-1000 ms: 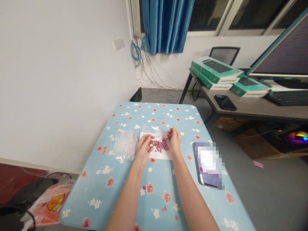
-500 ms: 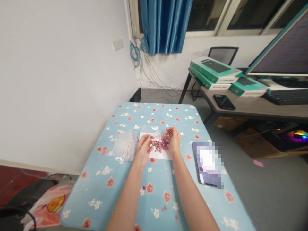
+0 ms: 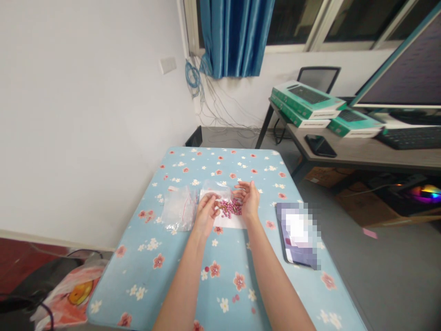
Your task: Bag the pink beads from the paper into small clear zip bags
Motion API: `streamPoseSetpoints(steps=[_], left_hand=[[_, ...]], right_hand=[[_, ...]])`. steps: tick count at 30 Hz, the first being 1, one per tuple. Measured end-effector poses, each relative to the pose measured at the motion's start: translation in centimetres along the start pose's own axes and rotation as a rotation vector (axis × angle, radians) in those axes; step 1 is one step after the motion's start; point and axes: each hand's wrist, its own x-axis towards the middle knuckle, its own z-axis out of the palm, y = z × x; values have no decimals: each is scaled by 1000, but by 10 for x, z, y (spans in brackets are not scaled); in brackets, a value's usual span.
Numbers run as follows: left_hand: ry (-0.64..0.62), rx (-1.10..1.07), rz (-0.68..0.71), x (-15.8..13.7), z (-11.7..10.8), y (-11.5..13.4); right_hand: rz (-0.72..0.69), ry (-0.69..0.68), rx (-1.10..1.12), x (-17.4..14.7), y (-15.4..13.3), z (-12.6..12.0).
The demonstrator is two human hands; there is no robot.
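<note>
A heap of small pink beads (image 3: 227, 209), a few brownish ones among them, lies on a white sheet (image 3: 227, 223) between my hands. My left hand (image 3: 206, 212) is at the heap's left side, fingers curled and drawn in towards the thumb; whatever they hold is too small to make out. On the right, my right hand (image 3: 250, 202) is beside the beads with its fingers stretched and apart, and no bead shows in it. Behind the heap is a clear plastic bag (image 3: 216, 187). Another clear zip bag (image 3: 176, 209) lies flat to the left of my left hand.
The table (image 3: 193, 285) has a blue flowered cover. A phone or tablet (image 3: 298, 235), its screen blurred out, lies at the right. A desk (image 3: 351, 154) beyond bears green keyboard boxes (image 3: 306, 101), a black phone (image 3: 320, 145) and a monitor (image 3: 403, 69). A wall stands at the left.
My right hand has opened, its fingers straightening; the beads that showed at its palm are no longer seen there. My left hand has barely moved.
</note>
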Motion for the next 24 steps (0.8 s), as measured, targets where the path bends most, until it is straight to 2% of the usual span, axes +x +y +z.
streamPoseSetpoints(steps=[13,18,24], left_hand=[[-14,-11,-7,1,-1,0],[-11,-19,-19,2,-1,-1],[-13,-60,-11,4,-1,-3]], right_hand=[[107,151,363,4,-33,-10],[114,188,295,-8,-38,-22],[128,157,255,-24,-30,-36]])
